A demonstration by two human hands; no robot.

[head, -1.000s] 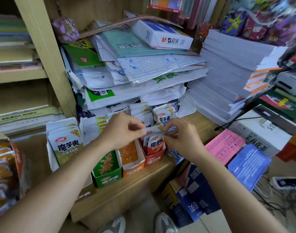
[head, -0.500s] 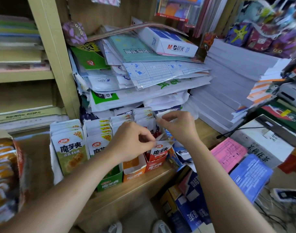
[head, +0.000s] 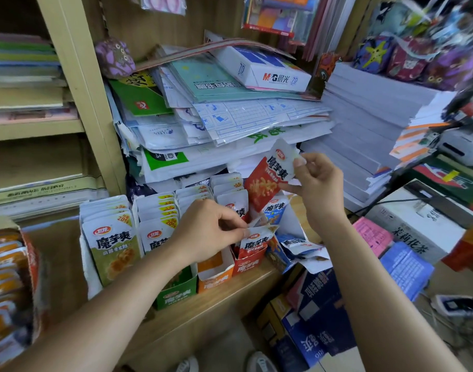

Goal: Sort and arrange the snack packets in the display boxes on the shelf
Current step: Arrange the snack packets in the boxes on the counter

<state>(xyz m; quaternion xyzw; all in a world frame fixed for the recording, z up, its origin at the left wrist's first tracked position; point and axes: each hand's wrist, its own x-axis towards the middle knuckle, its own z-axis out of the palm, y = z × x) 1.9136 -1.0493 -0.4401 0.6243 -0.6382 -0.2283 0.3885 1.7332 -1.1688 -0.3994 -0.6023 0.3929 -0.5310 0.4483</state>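
While a raised packet (head: 268, 181), red and white, is pinched at its upper edge in the grip of the right hand (head: 319, 186) above the boxes, a second packet (head: 256, 241) of the same colours is pinched at its top in the grip of the left hand (head: 208, 232). This second packet stands in the red box (head: 250, 267) on the shelf (head: 211, 312).

Progress is judged well along. Olive packets (head: 109, 245) at the left, and the rows behind the green box (head: 176, 294) and the orange box (head: 216, 277), are noted upright and filed.

Remaining, as judged:
- The raised packet is not yet placed.
- Blue packets (head: 297, 242) lie loose and crumpled at the shelf's right end, just beside the red box.

Not resolved:
- Whether a box for the blue ones exists cannot be told.
- The front packets of the orange box are hidden by the left hand.
- Goods at the far right are blurred.
- A carton at the left edge is cut off.
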